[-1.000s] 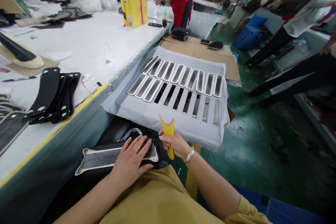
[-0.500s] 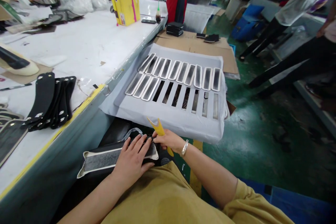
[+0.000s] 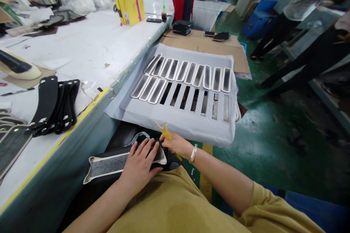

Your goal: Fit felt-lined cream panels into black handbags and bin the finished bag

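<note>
Straps (image 3: 58, 105), black and studded, lie piled on the table (image 3: 95, 47) at your left. Next, the white-edged strip (image 3: 109, 165) lies before you, flat under your left hand (image 3: 139, 162), fingers spread; its corners jut loose, apparently unfinished. Your right hand (image 3: 175, 143), just beside it, has fingers closed around a yellow tool (image 3: 165, 131). Beyond, thirteen bordered strips (image 3: 190, 72) lie on the grey tray (image 3: 177, 123), seven slots (image 3: 185, 97) uncovered: looks over half done.

Yellow tool (image 3: 166, 133) partly behind right hand (image 3: 176, 145)

The strip (image 3: 109, 166) lies before the tray (image 3: 175, 122) of panels (image 3: 156, 91), right of the table (image 3: 109, 43).
</note>
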Tool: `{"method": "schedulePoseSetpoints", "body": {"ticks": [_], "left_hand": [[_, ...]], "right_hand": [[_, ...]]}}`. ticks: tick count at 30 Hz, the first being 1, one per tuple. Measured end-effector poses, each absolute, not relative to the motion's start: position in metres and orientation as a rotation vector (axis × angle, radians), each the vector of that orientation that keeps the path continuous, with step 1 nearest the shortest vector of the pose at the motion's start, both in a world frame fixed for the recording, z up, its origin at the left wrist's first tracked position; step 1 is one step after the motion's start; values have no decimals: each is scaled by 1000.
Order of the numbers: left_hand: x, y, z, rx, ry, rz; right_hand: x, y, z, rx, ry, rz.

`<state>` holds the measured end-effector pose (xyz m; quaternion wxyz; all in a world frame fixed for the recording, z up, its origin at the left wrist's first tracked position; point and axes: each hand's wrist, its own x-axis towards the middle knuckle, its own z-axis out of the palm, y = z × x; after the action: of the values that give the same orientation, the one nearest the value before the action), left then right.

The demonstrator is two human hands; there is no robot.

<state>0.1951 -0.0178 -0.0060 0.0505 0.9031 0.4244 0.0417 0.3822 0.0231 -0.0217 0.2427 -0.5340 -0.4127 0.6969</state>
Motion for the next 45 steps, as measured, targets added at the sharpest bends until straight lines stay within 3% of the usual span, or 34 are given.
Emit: {"method": "schedulePoseSetpoints", "body": {"ticks": [5, 14, 18, 22, 28, 32, 38, 45], "left_hand": [[193, -17, -6, 2743, 1290, 131], [188, -17, -10, 2666, 1318, 168], [189, -10, -9, 2640, 1258, 93], [187, -7, -11, 2648, 1211, 119], [184, -11, -6, 2652, 1159, 140], [186, -14, 1, 2731, 1053, 124], [189, -7, 7, 2890, 832, 79], [183, 4, 3, 2881, 737, 99]], "right_hand": [[383, 26, -20, -1609, -1466, 1686], [438, -38, -28, -1362, -1104, 1793], [452, -63, -23, -1380, -1425, 1731], [451, -69, -7, -1351, -1906, 1466], [429, -60, 3, -1872, -2267, 809], [427, -51, 7, -2014, -2356, 633], [441, -54, 5, -2096, -2373, 616], [430, -61, 12, -1854, -2476, 921]]}}
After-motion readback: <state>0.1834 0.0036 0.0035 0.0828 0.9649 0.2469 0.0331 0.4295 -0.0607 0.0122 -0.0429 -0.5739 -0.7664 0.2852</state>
